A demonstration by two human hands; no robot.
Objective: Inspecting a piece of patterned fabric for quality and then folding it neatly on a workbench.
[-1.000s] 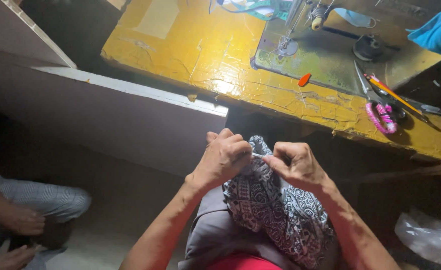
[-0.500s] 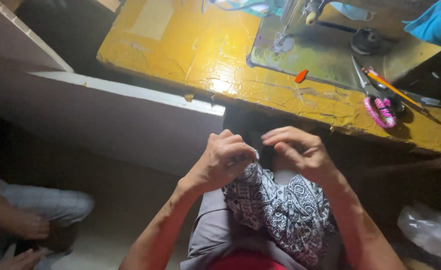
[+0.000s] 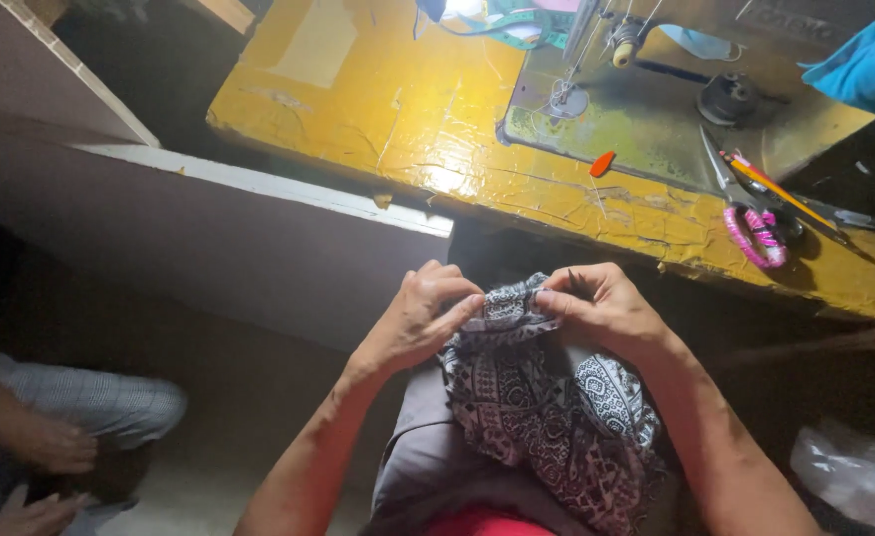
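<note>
A black-and-white patterned cloth (image 3: 547, 417) lies bunched on my lap, below the front edge of a yellow sewing table (image 3: 408, 109). My left hand (image 3: 420, 316) pinches the cloth's top edge between thumb and fingers. Close beside it, my right hand (image 3: 604, 306) grips the same edge, and a short stretch of the edge spans the gap between the two hands.
A sewing machine bed (image 3: 656, 109) with needle and thread sits on the table. Scissors with pink-wrapped handles (image 3: 750, 223), a pencil (image 3: 780, 194) and a small orange piece (image 3: 602, 164) lie near it. Another person's hands (image 3: 56, 452) are at the lower left. A clear plastic bag (image 3: 854, 467) lies at the lower right.
My right hand lifted off the cloth, then came back down onto its top edge. Both hands now pinch the edge close together. The view has shifted slightly.
</note>
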